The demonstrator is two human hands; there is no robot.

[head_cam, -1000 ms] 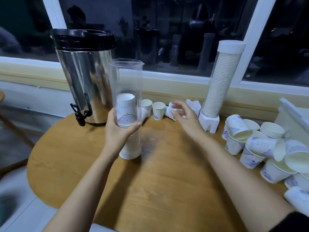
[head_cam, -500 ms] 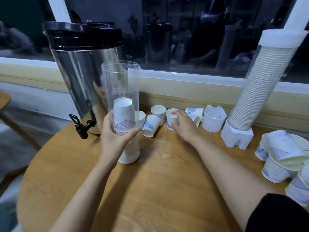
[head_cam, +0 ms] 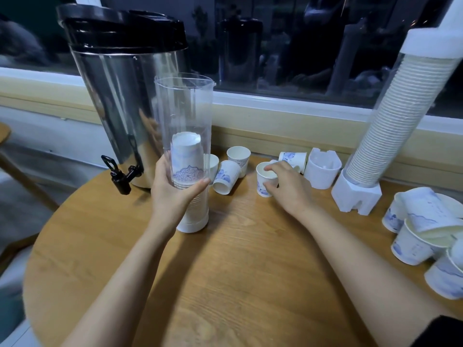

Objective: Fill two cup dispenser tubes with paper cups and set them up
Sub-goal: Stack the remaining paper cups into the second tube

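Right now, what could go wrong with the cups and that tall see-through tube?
1. The clear tube is tall, and only the left hand steadies it. If that grip slips, it might tip into the loose cups behind it.
2. The right hand holds a paper cup mouth up, but the stack inside the tube sits bottom up. Dropped in unflipped, it probably won't nest.

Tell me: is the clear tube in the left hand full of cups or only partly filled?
Partly filled. In the clear tube, the cup stack ends well below the rim; the upper part is empty.
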